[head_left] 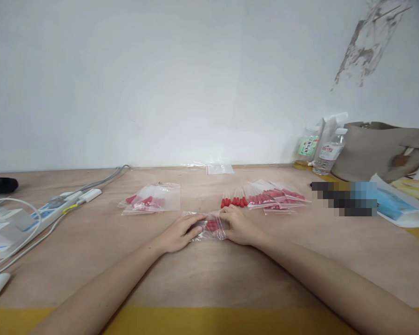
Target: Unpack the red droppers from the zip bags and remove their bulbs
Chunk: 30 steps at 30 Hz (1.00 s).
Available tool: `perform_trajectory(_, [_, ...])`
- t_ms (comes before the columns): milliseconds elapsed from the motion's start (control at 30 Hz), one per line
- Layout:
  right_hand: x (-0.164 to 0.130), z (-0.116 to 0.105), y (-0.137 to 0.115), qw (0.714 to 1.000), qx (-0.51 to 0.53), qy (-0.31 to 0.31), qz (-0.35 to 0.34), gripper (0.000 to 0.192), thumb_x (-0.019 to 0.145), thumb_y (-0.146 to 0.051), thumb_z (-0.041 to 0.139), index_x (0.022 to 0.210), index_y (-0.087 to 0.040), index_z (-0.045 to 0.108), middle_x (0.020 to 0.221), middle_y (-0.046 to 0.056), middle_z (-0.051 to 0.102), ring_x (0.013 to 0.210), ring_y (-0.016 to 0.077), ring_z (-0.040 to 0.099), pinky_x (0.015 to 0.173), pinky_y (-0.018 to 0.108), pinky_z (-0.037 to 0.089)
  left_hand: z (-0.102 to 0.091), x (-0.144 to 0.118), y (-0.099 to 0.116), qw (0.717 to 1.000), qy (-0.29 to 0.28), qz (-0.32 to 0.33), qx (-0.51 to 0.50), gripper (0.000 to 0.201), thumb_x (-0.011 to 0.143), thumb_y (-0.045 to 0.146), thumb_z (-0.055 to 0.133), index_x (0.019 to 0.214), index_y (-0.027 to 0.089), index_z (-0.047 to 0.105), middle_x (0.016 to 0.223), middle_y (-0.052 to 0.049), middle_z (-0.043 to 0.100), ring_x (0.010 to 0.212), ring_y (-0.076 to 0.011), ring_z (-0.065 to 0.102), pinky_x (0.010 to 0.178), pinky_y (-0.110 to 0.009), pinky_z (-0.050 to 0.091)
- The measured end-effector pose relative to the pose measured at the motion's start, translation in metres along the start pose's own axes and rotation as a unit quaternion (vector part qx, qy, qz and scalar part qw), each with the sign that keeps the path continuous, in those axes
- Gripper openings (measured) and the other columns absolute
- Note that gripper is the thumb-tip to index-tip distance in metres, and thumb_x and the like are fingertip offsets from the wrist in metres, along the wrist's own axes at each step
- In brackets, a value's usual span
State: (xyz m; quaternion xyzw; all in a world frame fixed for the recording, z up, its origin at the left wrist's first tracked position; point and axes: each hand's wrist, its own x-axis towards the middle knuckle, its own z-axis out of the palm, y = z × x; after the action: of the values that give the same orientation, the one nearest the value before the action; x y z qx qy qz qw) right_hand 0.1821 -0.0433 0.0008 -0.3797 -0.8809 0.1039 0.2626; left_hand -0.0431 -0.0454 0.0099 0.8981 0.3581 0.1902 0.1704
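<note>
Forearms outstretched | left hand (pixel 180 234), right hand (pixel 238 227) flat | grips pinching clear bag (pixel 209 226)

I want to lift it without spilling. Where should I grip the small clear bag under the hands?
Probably at the two short ends of the small clear bag, from left and right, where the left hand and right hand rest: it lies flat, red pieces bunched mid-bag.

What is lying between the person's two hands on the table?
In the head view, a small clear plastic bag with red-tipped pieces inside lies flat on the table between the left hand and right hand; both hands touch it.
</note>
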Motion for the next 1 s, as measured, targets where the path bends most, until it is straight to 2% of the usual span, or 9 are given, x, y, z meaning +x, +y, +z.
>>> perform_trajectory(200, [0.001, -0.008, -0.001, 0.999, -0.029, -0.031, 0.024, 0.024, 0.062, -0.032, 0.067, 0.076, -0.015, 0.058, 0.077, 0.003, 0.053, 0.074, 0.0150, 0.045, 0.067, 0.025, 0.034, 0.002, 0.000, -0.003, 0.999, -0.014, 0.024, 0.024, 0.045, 0.086, 0.038, 0.042, 0.128, 0.022, 0.038, 0.128, -0.005, 0.046, 0.117, -0.0194, 0.042, 0.099, -0.036, 0.034])
perform_trajectory(367, [-0.001, -0.018, -0.004, 0.997, -0.045, -0.061, 0.029, 0.025, 0.066, -0.031, 0.061, 0.085, -0.016, 0.053, 0.081, 0.003, 0.055, 0.071, 0.0138, 0.048, 0.061, 0.023, 0.032, 0.001, 0.001, -0.001, 0.998, -0.025, 0.045, 0.025, 0.046, 0.087, 0.038, 0.041, 0.130, 0.023, 0.037, 0.129, -0.006, 0.046, 0.118, -0.0204, 0.041, 0.099, -0.038, 0.033])
perform_trajectory(567, [-0.002, -0.024, -0.004, 0.995, -0.047, -0.089, 0.027, 0.026, 0.064, -0.035, 0.063, 0.080, -0.017, 0.053, 0.079, 0.002, 0.056, 0.067, 0.0123, 0.047, 0.057, 0.022, 0.030, 0.001, 0.001, 0.000, 0.999, -0.023, 0.040, 0.022, 0.046, 0.086, 0.039, 0.042, 0.129, 0.023, 0.038, 0.128, -0.005, 0.047, 0.117, -0.0198, 0.042, 0.100, -0.036, 0.033])
perform_trajectory(733, [-0.003, -0.015, -0.001, 0.993, 0.028, -0.070, 0.086, 0.022, 0.063, -0.030, 0.063, 0.079, -0.018, 0.054, 0.067, -0.003, 0.055, 0.057, 0.0086, 0.046, 0.050, 0.020, 0.028, 0.001, 0.001, -0.001, 0.999, -0.024, 0.036, 0.032, 0.046, 0.087, 0.039, 0.041, 0.129, 0.024, 0.037, 0.128, -0.005, 0.047, 0.118, -0.0193, 0.041, 0.100, -0.037, 0.034])
perform_trajectory(867, [-0.002, -0.016, 0.007, 0.984, 0.107, -0.055, 0.131, 0.023, 0.059, -0.022, 0.063, 0.080, -0.017, 0.055, 0.069, -0.002, 0.057, 0.059, 0.0085, 0.048, 0.051, 0.019, 0.031, 0.001, 0.001, -0.002, 0.999, -0.018, 0.034, 0.035, 0.046, 0.086, 0.039, 0.042, 0.128, 0.022, 0.039, 0.128, -0.006, 0.046, 0.118, -0.0193, 0.041, 0.100, -0.036, 0.034])
perform_trajectory(933, [-0.002, -0.019, 0.012, 0.967, 0.186, -0.060, 0.165, 0.025, 0.057, -0.018, 0.063, 0.081, -0.016, 0.054, 0.067, -0.003, 0.056, 0.057, 0.0082, 0.048, 0.050, 0.019, 0.033, 0.002, 0.000, -0.004, 0.999, -0.012, 0.032, 0.034, 0.046, 0.086, 0.039, 0.042, 0.128, 0.022, 0.039, 0.129, -0.006, 0.046, 0.118, -0.0198, 0.041, 0.099, -0.037, 0.034])
perform_trajectory(1000, [-0.003, -0.023, 0.017, 0.935, 0.288, -0.070, 0.192, 0.028, 0.056, -0.017, 0.065, 0.080, -0.016, 0.052, 0.062, -0.005, 0.054, 0.055, 0.0076, 0.048, 0.050, 0.019, 0.035, 0.002, 0.000, -0.005, 0.999, -0.006, 0.029, 0.036, 0.046, 0.086, 0.040, 0.042, 0.128, 0.022, 0.040, 0.128, -0.007, 0.046, 0.119, -0.0199, 0.041, 0.100, -0.037, 0.034])
